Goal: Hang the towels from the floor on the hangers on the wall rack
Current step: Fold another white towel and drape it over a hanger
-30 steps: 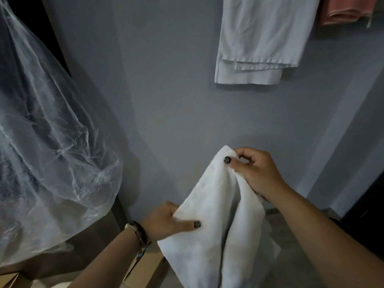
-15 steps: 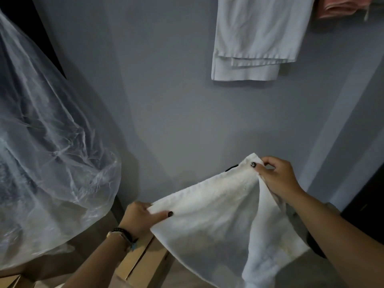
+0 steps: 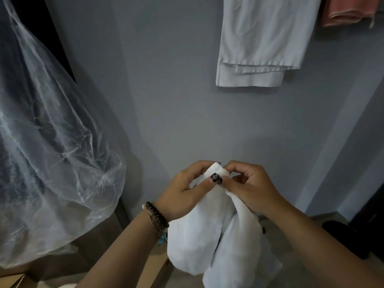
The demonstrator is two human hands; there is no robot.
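A white towel (image 3: 209,233) hangs folded in half in front of me, its two top corners brought together. My left hand (image 3: 182,192) pinches one corner between thumb and fingers, and my right hand (image 3: 249,188) pinches the other right beside it, so the two hands touch. Higher on the grey wall a pale towel (image 3: 261,40) hangs folded, and a pink towel (image 3: 349,11) hangs to its right. The hangers and rack are out of frame above.
A large clear plastic cover (image 3: 47,154) bulges over something at the left. Cardboard boxes (image 3: 153,269) stand on the floor below my left arm. A dark object (image 3: 340,231) lies at the lower right near a wall corner.
My hands held the towel spread wide half a second ago; they have now come together, folding it in half with the corners meeting.
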